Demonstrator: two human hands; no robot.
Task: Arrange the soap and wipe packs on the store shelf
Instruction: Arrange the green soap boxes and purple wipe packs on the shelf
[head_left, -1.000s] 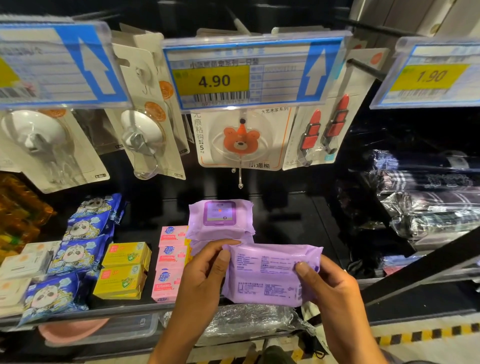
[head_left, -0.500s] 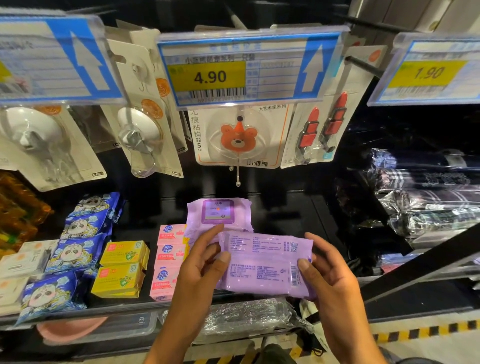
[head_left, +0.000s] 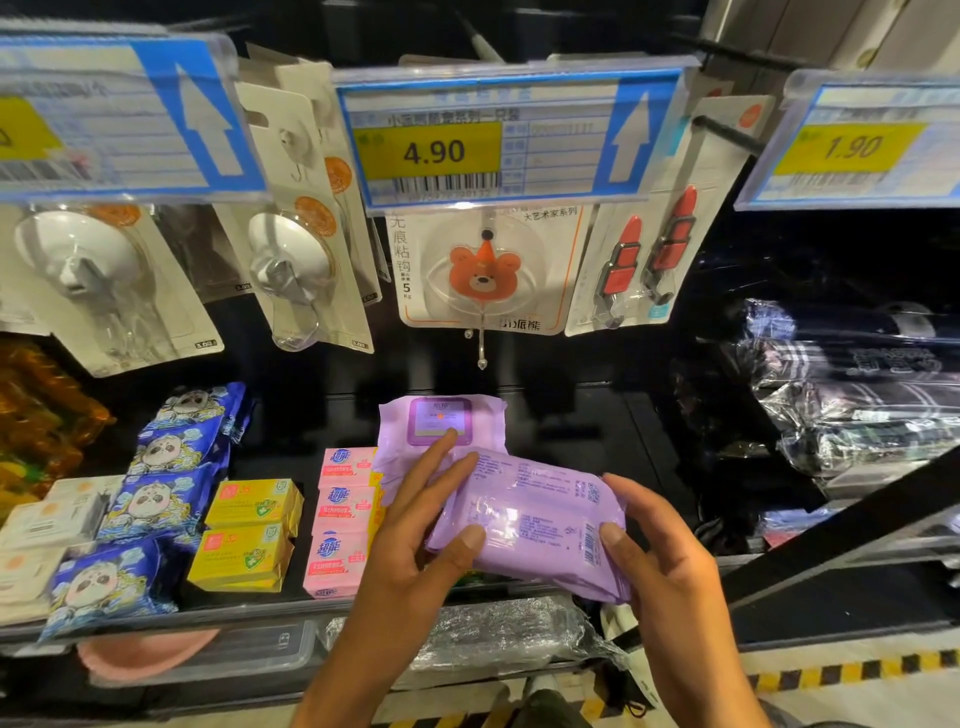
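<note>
Both hands clamped the purple wipe pack (head_left: 540, 519) by its ends, left hand (head_left: 415, 525) with its thumb on the printed back, right hand (head_left: 660, 561) curled round the other end, tilting it just before the shelved wipe pack (head_left: 441, 421), probably to stack it there; left of that pack stood yellow soap boxes (head_left: 249, 535), then pink soap bars (head_left: 340, 519) just beside it

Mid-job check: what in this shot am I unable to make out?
All head view.
Shelf space under the held wipe pack: hidden by the pack, left hand and right hand.
Near edge of the wipe pack on the shelf: covered by the left hand and the held pack.
Held pack's print: too small, blurred.
Left price tag: price cut off by the left edge.
</note>
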